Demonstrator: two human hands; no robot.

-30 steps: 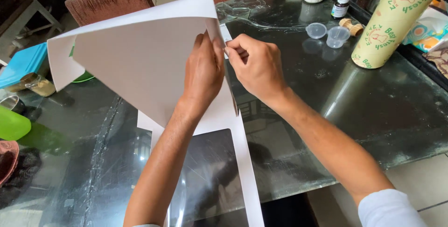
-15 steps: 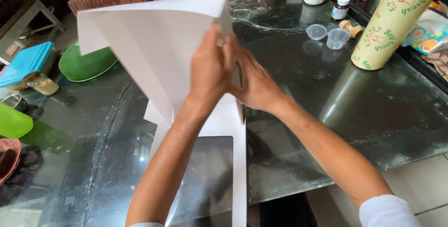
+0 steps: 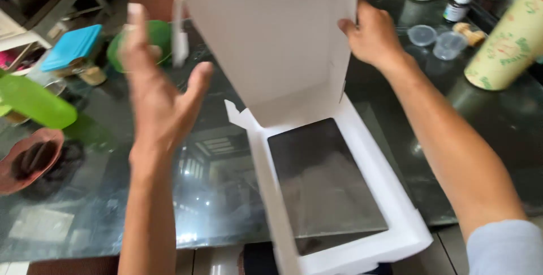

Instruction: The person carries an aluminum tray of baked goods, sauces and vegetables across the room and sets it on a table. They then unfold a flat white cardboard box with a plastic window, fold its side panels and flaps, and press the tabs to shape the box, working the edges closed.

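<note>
Fingers of the right hand (image 3: 373, 37) are closed on the right edge of the raised flap of the white cardboard box (image 3: 277, 43). The left hand (image 3: 155, 97) is spread open, clear of the box. The box frame lies on the dark glass counter (image 3: 215, 196). Half a second earlier both hands gripped the folded sheet together; the left has since released.
</note>
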